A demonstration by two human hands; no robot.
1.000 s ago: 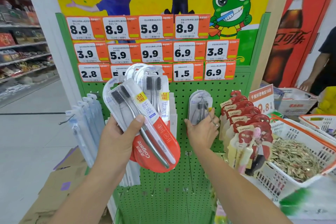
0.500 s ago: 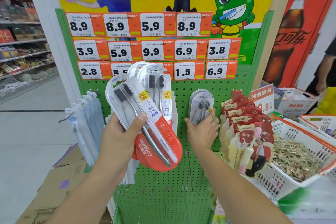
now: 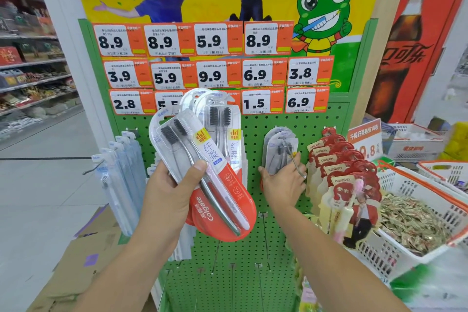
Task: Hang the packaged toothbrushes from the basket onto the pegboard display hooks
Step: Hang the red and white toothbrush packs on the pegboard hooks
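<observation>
Toothbrush packs (image 3: 202, 172), Colgate twin-brush blister cards w/ red bases, sit fanned in the left hand (image 3: 167, 195): thumb curled across the front card, fingers wrapped behind. Front card's long axis is tilted, bristle end up-left, red base down-right past the thumb; cards behind it stand more upright, bristles up.

Right hand (image 3: 283, 182) is at the green pegboard (image 3: 253, 286), fingers curled round the lower part of another clear pack (image 3: 277, 149), upright, hang-tab at top. Metal hook (image 3: 295, 159) juts out over the knuckles toward the camera; can't tell if the tab is threaded on it.

Just right of the right-hand fingers, touching or nearly: a row of red canban kids' brush cards (image 3: 339, 167) on its own hook. Left of the left thumb, long blue-white packs (image 3: 119, 159) hang on edge. Orange price tags (image 3: 210, 76) fill the board above the fingers.

Below both hands, bare hooks (image 3: 266, 240) stick out of open pegboard. White basket w/ orange rim (image 3: 417, 210), holding small packets, stands right of the right forearm. Flattened cardboard (image 3: 83, 261) on grey shop floor under the left arm; aisle shelving far left.
</observation>
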